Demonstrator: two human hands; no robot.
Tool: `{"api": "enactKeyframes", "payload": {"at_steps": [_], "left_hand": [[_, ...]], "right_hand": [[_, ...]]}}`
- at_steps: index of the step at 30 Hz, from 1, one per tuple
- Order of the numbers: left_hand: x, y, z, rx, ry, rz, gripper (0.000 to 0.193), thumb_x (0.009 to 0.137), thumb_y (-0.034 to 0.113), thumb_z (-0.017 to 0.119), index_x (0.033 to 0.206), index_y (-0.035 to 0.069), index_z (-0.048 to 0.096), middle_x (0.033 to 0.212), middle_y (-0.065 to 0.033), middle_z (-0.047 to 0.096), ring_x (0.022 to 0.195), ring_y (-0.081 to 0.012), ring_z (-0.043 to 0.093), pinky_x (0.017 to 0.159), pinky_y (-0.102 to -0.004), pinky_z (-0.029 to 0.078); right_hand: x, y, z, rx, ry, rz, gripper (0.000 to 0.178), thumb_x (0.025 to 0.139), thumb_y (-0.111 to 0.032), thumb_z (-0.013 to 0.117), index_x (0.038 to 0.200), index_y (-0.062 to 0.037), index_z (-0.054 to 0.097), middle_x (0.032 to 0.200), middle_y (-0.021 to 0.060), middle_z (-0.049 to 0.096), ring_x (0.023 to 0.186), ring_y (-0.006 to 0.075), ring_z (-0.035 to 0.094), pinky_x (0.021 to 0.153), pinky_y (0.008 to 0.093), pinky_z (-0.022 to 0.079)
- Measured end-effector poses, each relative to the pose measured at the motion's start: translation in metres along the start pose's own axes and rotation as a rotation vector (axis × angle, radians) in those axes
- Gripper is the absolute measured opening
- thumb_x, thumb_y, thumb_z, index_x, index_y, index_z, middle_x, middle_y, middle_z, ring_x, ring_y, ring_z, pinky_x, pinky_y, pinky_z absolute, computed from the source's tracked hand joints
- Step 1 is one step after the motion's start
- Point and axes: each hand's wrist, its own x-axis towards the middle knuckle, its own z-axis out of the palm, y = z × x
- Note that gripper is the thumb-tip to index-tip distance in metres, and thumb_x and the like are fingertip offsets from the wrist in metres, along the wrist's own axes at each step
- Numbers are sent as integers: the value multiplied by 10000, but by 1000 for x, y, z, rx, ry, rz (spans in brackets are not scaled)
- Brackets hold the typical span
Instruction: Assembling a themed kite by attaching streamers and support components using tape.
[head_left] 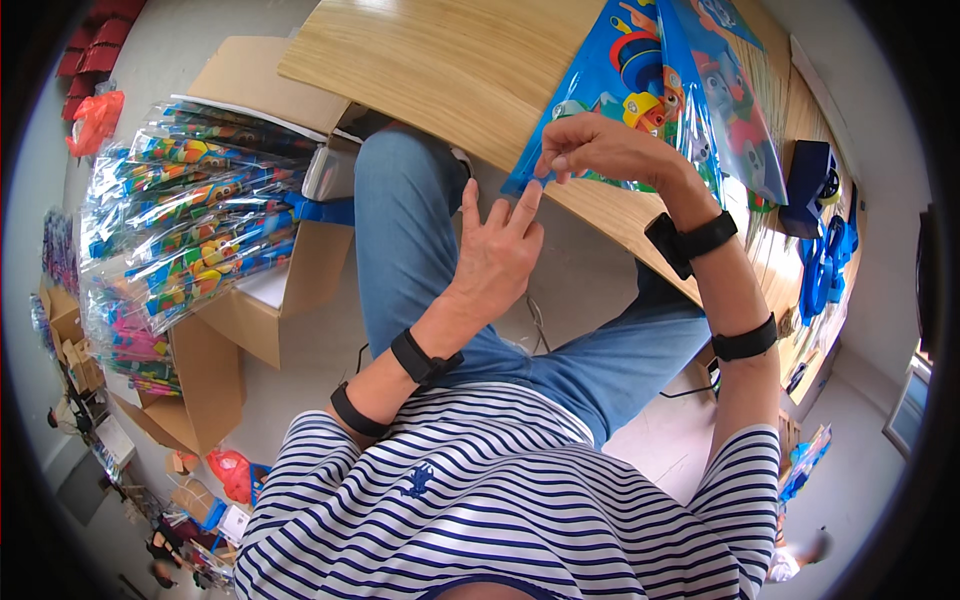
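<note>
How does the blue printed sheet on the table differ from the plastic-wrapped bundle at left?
The printed sheet is spread wide; the bundle is long, narrow pieces in clear plastic. The right hand touches the printed sheet's corner but not the bundle. Both show colourful printing, including blue.

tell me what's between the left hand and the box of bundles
The head view shows the left leg between the left hand and the box, plus a blue strip beside the box.
</note>
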Motion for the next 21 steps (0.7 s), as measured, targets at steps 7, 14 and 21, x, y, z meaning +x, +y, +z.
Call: {"api": "enactKeyframes", "payload": {"at_steps": [7, 14, 21], "left_hand": [[-1, -2, 2, -30, 26, -14, 255, 679, 134, 780, 840, 35, 609, 1408, -128, 450, 1108, -291, 529, 1048, -690, 254], [-2, -1, 4, 18, 48, 3, 242, 672, 128, 778, 814, 35, 606, 1418, -125, 437, 1111, -295, 515, 1044, -691, 259], [-1, 1, 4, 26, 72, 18, 227, 660, 114, 775, 784, 30, 604, 1416, -129, 436, 1110, -305, 505, 1039, -694, 267]], "right_hand": [[8, 2, 0, -90, 25, -37, 88, 877, -98, 589, 840, -19, 590, 867, 54, 644, 809, 142, 612, 723, 296, 481], [14, -1, -2, -358, 132, -141, 91, 798, -55, 585, 758, 20, 553, 710, 103, 563, 710, 204, 577, 628, 352, 440], [25, 5, 0, -570, 148, -132, 103, 748, -65, 576, 792, -7, 648, 813, 177, 649, 825, 360, 625, 673, 445, 482]]}}
